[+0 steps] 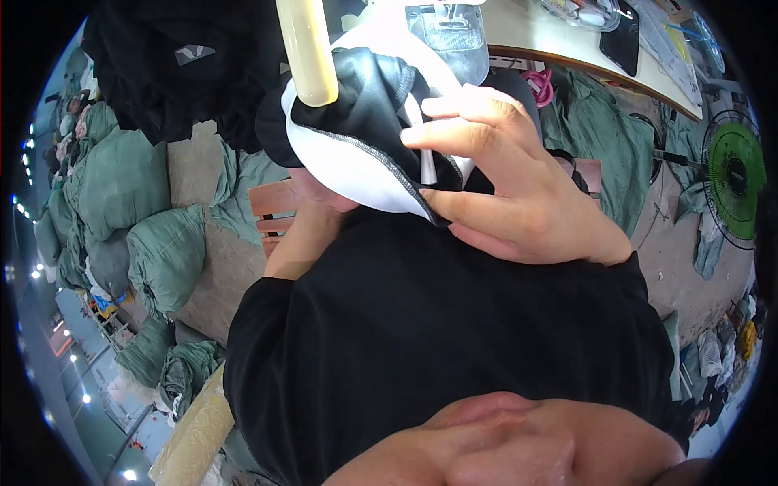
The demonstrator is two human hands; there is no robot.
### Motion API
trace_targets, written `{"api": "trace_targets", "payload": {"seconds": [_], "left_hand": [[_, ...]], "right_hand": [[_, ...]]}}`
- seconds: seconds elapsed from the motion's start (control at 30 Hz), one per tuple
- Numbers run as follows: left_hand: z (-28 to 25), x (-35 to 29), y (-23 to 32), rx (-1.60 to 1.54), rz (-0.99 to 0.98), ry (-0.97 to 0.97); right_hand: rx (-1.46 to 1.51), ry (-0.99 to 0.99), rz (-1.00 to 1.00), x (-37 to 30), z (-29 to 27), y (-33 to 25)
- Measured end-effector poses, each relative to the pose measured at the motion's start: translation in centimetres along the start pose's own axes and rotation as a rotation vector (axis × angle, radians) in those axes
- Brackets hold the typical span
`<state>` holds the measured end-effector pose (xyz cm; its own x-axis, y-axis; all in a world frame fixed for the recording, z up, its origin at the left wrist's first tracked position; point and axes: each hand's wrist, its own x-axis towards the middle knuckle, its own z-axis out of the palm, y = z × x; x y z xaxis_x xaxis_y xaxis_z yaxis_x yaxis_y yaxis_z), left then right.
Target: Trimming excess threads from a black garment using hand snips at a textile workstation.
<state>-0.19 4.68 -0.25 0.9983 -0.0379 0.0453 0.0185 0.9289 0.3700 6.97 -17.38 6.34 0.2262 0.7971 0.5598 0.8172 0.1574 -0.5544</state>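
Observation:
In front of my chest is a black and white fabric piece (348, 162), with a dark overlocked seam along its curved white edge. My right hand (510, 170) comes in from the right. Its index finger and thumb close on the seamed edge, while the other fingers bend over the black cloth. A narrow white strip (428, 166) hangs down beside those fingertips. Under the piece's left side is my left hand (322, 193); only a part near the wrist shows, and the cloth hides its fingers.
A sewing machine (446, 36) stands just beyond the fabric. A pale yellow rounded rod (312, 61) juts in from above. Black garments (186, 89) are heaped at left, near stuffed green sacks (121, 178). A phone (620, 40) lies on the table; a green fan (733, 170) stands right.

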Motion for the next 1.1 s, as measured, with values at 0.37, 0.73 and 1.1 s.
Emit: {"api": "trace_targets", "payload": {"seconds": [0.37, 0.73, 1.1], "left_hand": [[2.8, -4.4, 7.7, 1.437, 0.081, -0.181], [4.7, -4.1, 6.5, 2.23, 0.051, -0.52], [10.8, -8.2, 13.2, 2.308, -0.054, -0.535]], "right_hand": [[0.527, -0.012, 0.252, -0.3, -3.7, 1.3], [0.348, -0.512, 0.0, 4.3, -3.4, 0.6], [-0.15, -0.585, -0.074, 4.0, -1.7, 0.3]]}}
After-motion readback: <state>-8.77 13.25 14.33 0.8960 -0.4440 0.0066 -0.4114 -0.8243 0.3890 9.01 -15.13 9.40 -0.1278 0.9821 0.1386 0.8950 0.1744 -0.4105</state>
